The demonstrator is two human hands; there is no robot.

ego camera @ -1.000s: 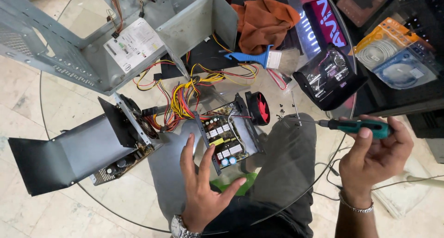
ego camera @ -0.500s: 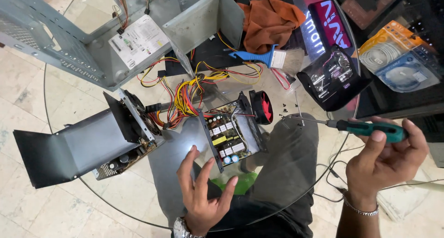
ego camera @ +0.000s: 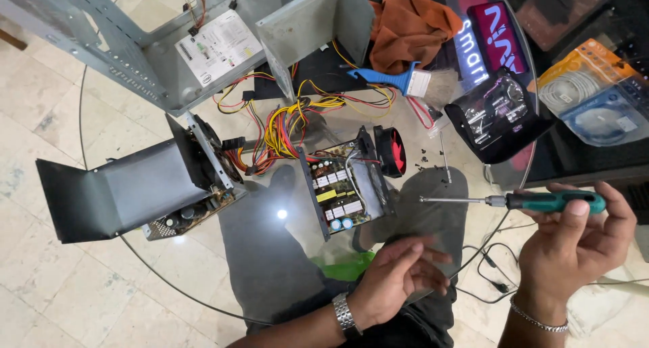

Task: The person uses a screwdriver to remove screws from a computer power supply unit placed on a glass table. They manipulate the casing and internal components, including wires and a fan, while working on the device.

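Observation:
My right hand [ego camera: 574, 246] grips a green-handled screwdriver [ego camera: 534, 201] with its shaft pointing left, at the right edge of a round glass table [ego camera: 101, 206]. My left hand [ego camera: 399, 277], with a metal watch on the wrist, hovers with loose fingers apart near the table's front edge and holds nothing. Just beyond it lies an opened power supply [ego camera: 341, 186] with its circuit board exposed and a red fan [ego camera: 392, 151] on its right end. A bundle of yellow, red and black wires [ego camera: 291, 128] runs from it.
A second dark power supply box [ego camera: 128, 189] lies open at the left. A grey computer case [ego camera: 169, 37] fills the back. A blue brush [ego camera: 389, 78], an orange cloth [ego camera: 409, 27], a black tray [ego camera: 497, 118], small loose screws [ego camera: 426, 160] and packaged cables [ego camera: 595, 94] sit at the right.
My left hand has drawn back from the opened power supply toward me and to the right. The right hand with the screwdriver has shifted slightly right.

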